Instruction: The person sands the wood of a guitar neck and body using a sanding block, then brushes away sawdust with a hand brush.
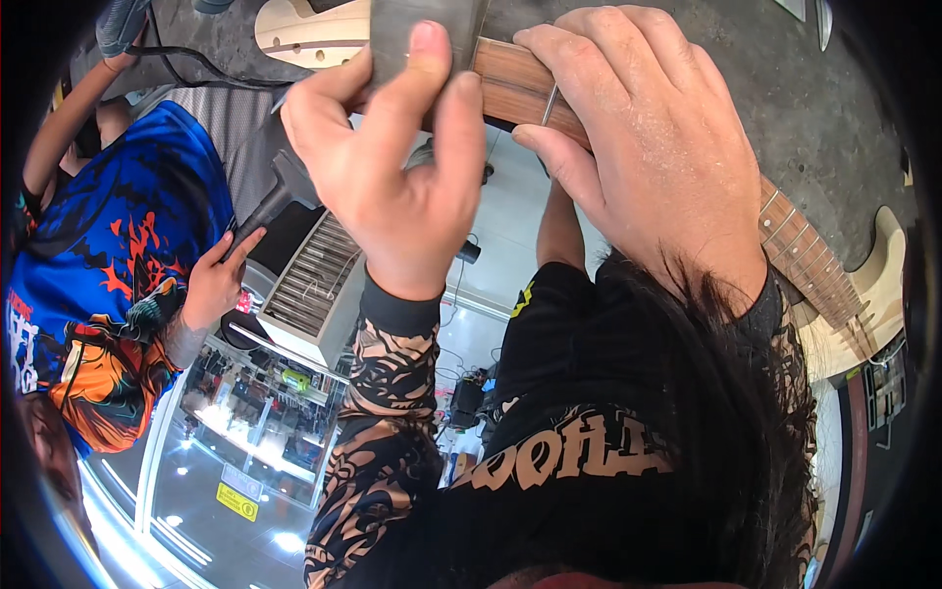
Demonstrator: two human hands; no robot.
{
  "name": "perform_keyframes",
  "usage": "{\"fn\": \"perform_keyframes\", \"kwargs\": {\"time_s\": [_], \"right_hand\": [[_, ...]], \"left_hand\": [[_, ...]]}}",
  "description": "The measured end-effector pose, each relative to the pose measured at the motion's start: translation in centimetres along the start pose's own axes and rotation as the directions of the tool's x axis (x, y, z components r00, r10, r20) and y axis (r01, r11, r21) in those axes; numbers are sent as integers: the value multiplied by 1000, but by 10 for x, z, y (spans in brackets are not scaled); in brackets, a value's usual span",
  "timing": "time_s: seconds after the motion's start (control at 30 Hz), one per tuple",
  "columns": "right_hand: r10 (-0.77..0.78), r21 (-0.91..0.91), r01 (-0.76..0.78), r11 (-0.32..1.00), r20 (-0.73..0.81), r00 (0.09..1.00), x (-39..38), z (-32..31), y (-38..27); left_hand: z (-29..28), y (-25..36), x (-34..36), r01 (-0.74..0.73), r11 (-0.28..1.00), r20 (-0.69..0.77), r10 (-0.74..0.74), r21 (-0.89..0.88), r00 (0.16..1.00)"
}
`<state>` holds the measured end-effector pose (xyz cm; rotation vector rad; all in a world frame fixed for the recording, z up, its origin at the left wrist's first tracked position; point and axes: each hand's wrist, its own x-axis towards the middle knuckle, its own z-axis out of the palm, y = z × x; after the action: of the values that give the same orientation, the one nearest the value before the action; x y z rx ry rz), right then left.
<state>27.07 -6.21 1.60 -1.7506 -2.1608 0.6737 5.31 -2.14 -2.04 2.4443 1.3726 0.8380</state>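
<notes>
A guitar neck (515, 80) with a dark reddish-brown fretboard runs across the top of the view and slants down to the right. It meets a pale wooden guitar body (886, 257) at the right edge. My right hand (657, 137) lies over the neck, fingers on the far side and thumb on the near side, beside a thin metal fret (550, 104). My left hand (402, 182), slightly blurred, grips a flat grey block (400, 27) at the neck's left part. The block's underside and its contact with the fretboard are hidden.
Another pale guitar body (309, 31) lies on the grey work surface (775, 83) at the upper left. A co-worker in a blue patterned shirt (128, 211) sits at left, one hand on a black tool (270, 201). Near them stand a slotted metal box (314, 280) and a glass case (255, 412).
</notes>
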Motion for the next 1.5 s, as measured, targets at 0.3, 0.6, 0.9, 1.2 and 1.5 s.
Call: {"fn": "perform_keyframes", "kwargs": {"time_s": [0.3, 0.6, 0.9, 1.2, 1.5], "right_hand": [[-33, 3, 35, 999, -203, 979, -4, 21, 4], [-29, 16, 33, 999, -182, 983, -5, 21, 3], [23, 40, -17, 999, -142, 990, -4, 15, 0], [75, 15, -74, 997, -97, 992, -3, 16, -5], [80, 20, -78, 997, -77, 994, -1, 12, -5]], "left_hand": [[-3, -8, 2, 23, 999, 13, -22, -28, 1000], [-8, -8, -15, 37, 995, 5, -36, -93, 999], [-3, -2, -5, 28, 998, -9, -28, -49, 1000], [-5, 7, 5, 58, 998, 47, -56, -37, 997], [-5, 4, -7, 48, 999, 6, -48, -17, 999]]}}
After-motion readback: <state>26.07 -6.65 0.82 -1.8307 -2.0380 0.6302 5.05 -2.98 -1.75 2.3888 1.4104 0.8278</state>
